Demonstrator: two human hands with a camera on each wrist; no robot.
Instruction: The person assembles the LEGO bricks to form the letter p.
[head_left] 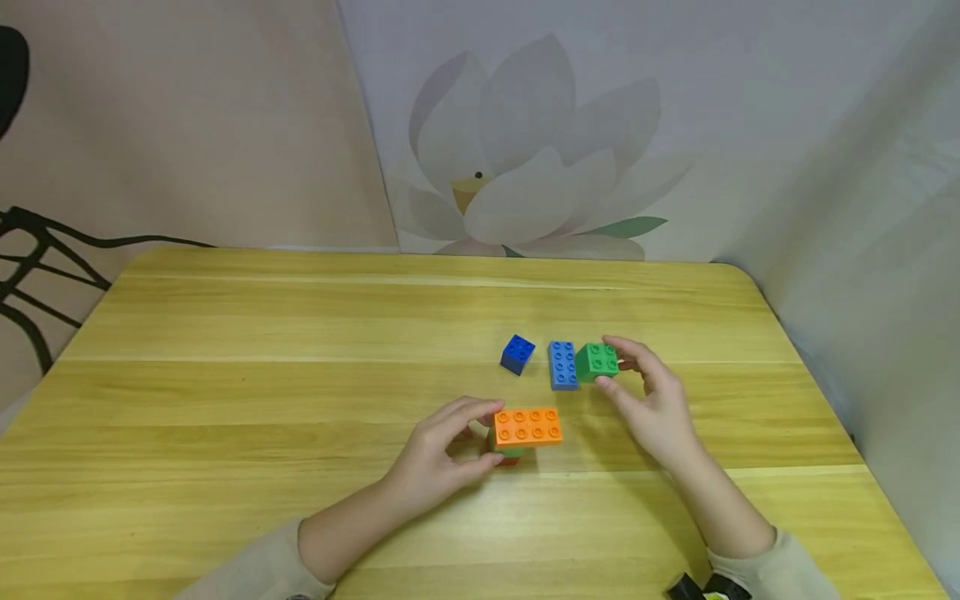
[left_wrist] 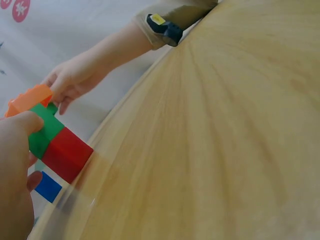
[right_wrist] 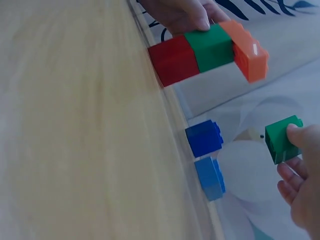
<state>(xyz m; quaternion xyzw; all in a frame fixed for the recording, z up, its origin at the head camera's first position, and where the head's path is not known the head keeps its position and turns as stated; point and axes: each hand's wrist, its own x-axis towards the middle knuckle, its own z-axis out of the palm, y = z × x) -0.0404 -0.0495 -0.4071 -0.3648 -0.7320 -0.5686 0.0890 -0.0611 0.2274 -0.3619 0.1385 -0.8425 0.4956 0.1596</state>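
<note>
My left hand (head_left: 442,446) grips a small stack of toy building bricks by its green middle. The stack has a red brick (left_wrist: 68,154) at the bottom, a green brick (left_wrist: 46,131) on it and a long orange brick (head_left: 527,427) on top, jutting out to the right. Between thumb and fingers, my right hand (head_left: 656,408) pinches a separate green brick (head_left: 597,362), held above the table in the right wrist view. Close by, a light blue brick (head_left: 563,365) and a dark blue brick (head_left: 517,355) stand on the table, studs up.
The wooden table (head_left: 262,392) reaches back to a curtain with a printed flower (head_left: 525,167). A black strap device (left_wrist: 167,31) sits at the right wrist. At the far left is a dark printed pattern (head_left: 45,258).
</note>
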